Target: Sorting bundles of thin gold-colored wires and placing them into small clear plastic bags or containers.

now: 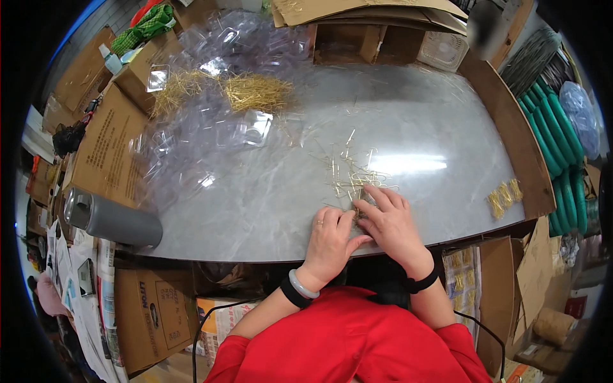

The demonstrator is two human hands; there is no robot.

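Nearest the body, the left hand (330,237) is laid palm down at the front edge of the grey tabletop (255,210), fingers loosely curled, nothing seen gripped. Just beside it, the right hand (389,223) is pressed on a small bundle of gold pins (357,203), fingertips closed over them. More loose pins (348,169) are scattered just beyond. Small pin bunches (504,196) are set at the right edge. Farther off, clear plastic trays (211,127) and heaps of pins (255,91) are piled before cardboard boxes (105,150).
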